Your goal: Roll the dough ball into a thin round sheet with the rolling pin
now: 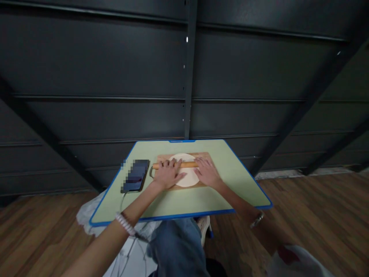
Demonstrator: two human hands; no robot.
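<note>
A wooden rolling pin lies crosswise on a flat round of pale dough. Under the dough is a wooden board, which has a dark loop handle at its left end. My left hand rests palm down on the left part of the pin, fingers stretched over it and thumb pointing right. Over the pin's right end lies my right hand, its fingers extended forward and spread flat. Both hands touch the pin without wrapping round it, and they cover parts of the dough's edge.
The board sits on a small pale green table with a blue rim. Left of it lies a phone with a cable attached. Dark metal panels stand behind the table. Beneath are my jeans and a wooden floor.
</note>
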